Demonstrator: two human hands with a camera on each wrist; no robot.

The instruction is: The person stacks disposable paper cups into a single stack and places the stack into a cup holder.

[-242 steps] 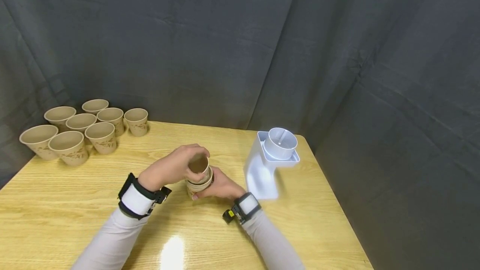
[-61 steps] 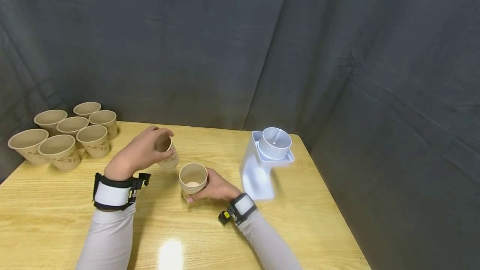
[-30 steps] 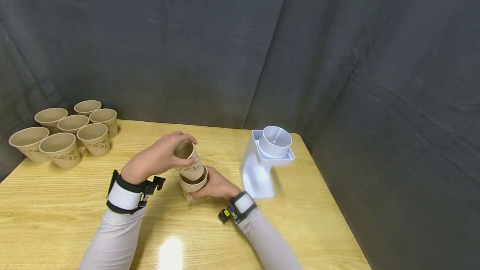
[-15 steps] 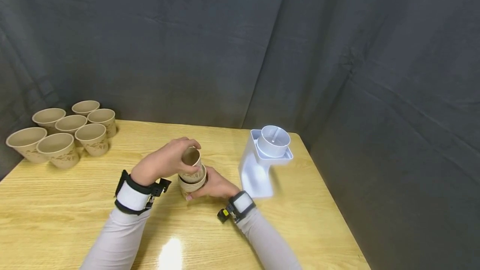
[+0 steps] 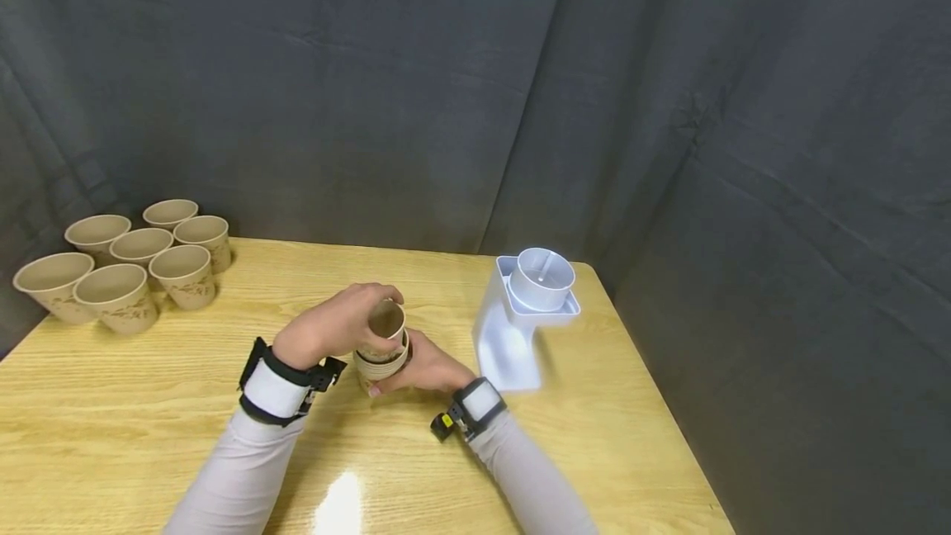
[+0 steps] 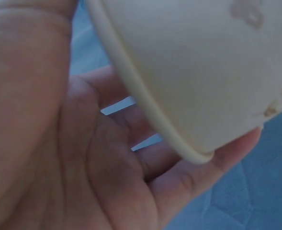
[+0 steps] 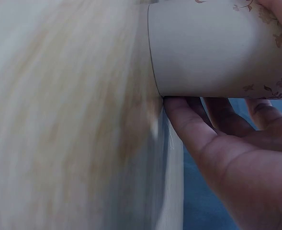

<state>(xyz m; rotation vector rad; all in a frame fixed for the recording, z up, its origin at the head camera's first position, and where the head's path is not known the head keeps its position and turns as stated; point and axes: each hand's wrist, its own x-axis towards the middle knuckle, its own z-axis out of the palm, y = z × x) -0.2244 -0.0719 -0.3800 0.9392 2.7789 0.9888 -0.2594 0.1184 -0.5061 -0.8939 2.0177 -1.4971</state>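
Note:
My left hand (image 5: 334, 327) grips a tan paper cup (image 5: 387, 322) near its rim, thumb on the near side and fingers on the far side. That cup sits partly inside the nested stack of paper cups (image 5: 377, 371). Around the lower stack curls my right hand (image 5: 437, 365), steadying it upright on the table. In the left wrist view the cup's rolled rim and pale wall (image 6: 193, 62) lie over the fingers. The right wrist view has the flower-printed bottom cup (image 7: 212, 52) between thumb and fingers, its base on the table.
A group of several paper cups (image 5: 119, 298) stands upright at the table's back left. To the right of my hands is a white plastic stand (image 5: 508, 353) with a round cup-like top (image 5: 542, 281). Dark curtains (image 5: 371, 106) close off the back and right side.
The lone cup right of the group is gone from its place. My left hand has carried a cup rightward and lowered it into the stack. The right hand has kept its hold.

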